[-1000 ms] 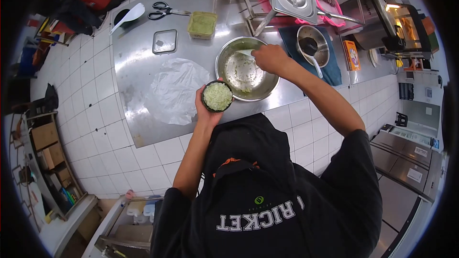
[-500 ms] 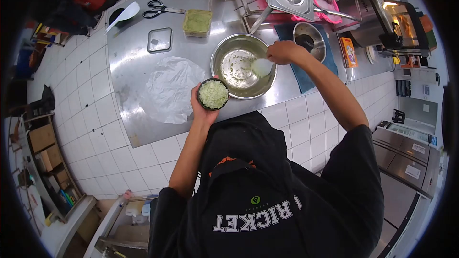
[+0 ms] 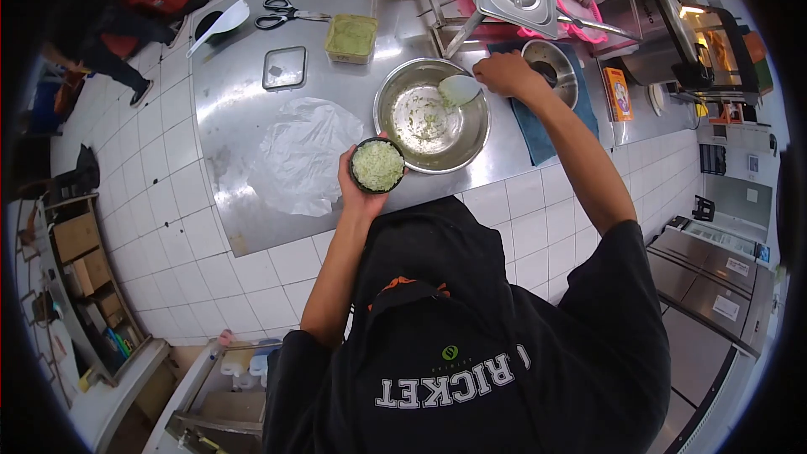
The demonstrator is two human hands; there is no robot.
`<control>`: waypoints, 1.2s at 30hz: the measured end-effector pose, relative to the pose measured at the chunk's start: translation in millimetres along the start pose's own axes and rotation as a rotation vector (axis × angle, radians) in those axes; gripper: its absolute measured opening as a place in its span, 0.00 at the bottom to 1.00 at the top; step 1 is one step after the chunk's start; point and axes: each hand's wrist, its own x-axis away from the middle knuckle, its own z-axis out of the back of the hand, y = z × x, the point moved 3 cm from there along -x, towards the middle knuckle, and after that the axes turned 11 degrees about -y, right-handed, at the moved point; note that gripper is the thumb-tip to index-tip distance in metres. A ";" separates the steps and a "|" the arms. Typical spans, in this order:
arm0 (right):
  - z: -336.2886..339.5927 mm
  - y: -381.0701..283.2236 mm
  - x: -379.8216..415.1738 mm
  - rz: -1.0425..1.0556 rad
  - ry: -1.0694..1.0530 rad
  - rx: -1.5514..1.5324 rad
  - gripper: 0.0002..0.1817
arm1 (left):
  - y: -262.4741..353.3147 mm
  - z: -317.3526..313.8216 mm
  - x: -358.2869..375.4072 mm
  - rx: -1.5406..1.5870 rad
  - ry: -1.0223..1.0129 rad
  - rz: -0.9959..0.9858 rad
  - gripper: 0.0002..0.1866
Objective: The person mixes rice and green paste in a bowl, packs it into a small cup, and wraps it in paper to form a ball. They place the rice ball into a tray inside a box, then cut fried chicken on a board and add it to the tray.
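Note:
My left hand [image 3: 356, 189] is closed round a small black bowl [image 3: 377, 165] filled with pale green rice-like food. Just right of it stands a wide steel mixing bowl [image 3: 430, 147] with green bits stuck to its bottom. My right hand [image 3: 503, 74] grips a white rice paddle [image 3: 459, 90], whose blade is over the upper part of the mixing bowl, with green bits on it. A crumpled clear plastic sheet [image 3: 304, 155] lies left of the black bowl.
On the steel table [image 3: 227, 151] are a green-filled container [image 3: 351, 39], a lid [image 3: 284, 68], scissors [image 3: 290, 14] and a white spoon [image 3: 220, 27]. A smaller steel bowl [image 3: 561, 67] rests on a blue cloth [image 3: 533, 130]. Another person [image 3: 118, 59] stands at upper left.
My right hand and the paddle have moved up within the mixing bowl's area, towards its upper rim. At upper left, the other person's leg and shoe have come into clearer view.

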 end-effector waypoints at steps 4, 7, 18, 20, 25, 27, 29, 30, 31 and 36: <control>-5.0 -22.5 -10.5 0.125 -0.044 -0.049 0.15 | 2.4 -7.1 0.6 0.017 0.039 -0.023 0.32; -20.1 -55.4 -10.8 0.233 -0.065 0.007 0.14 | 0.4 -5.6 1.4 0.022 0.029 -0.021 0.33; -3.0 -113.2 10.2 0.399 0.128 0.121 0.12 | 0.2 -0.9 -0.7 -0.003 -0.001 -0.030 0.31; -1.8 -119.8 15.3 0.396 0.160 0.151 0.12 | -0.1 1.2 -0.5 -0.002 -0.020 -0.025 0.31; 13.8 -112.7 13.8 0.387 0.091 0.081 0.14 | -0.7 1.8 0.7 0.038 0.011 -0.018 0.31; -0.5 -87.9 0.5 0.424 0.054 -0.120 0.15 | 0.1 1.9 0.4 0.063 -0.010 -0.007 0.30; -12.0 -66.8 -4.0 0.460 -0.035 -0.292 0.18 | 1.7 0.6 2.1 0.074 -0.033 -0.005 0.30; -18.1 -59.7 -2.3 0.462 -0.031 -0.364 0.19 | 3.2 0.7 7.2 0.081 0.009 -0.025 0.30; -26.1 -53.1 -0.9 0.464 -0.025 -0.436 0.20 | 7.7 -6.7 13.7 0.087 0.050 -0.047 0.30; -26.0 -40.8 48.2 0.437 0.046 -0.825 0.20 | 25.4 -23.4 31.0 0.072 0.190 -0.128 0.27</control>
